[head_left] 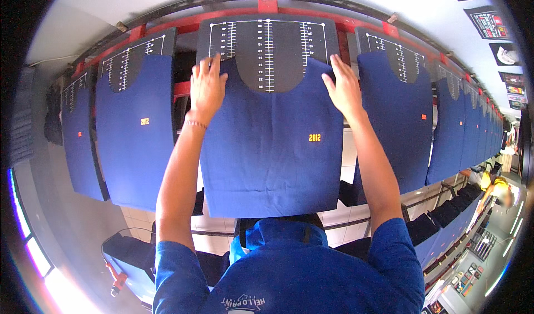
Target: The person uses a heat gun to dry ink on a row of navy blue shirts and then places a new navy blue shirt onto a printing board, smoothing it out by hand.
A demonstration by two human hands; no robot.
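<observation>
At its far corners, the navy shirt panel (pixel 267 158) is flanked by left hand (pixel 208 89) and right hand (pixel 345 89), seemingly for alignment on the scale-marked black board (pixel 250 50); whether cloth is pinched cannot be told.

A pale wall (pixel 423 5) carries dark posters (pixel 490 24) at right; the floor (pixel 217 225) is light-tiled; a window (pixel 38 257) shines at lower left.

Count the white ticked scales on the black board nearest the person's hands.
3: left scale, middle scale, right scale. The navy shirt panel may hide more.
</observation>
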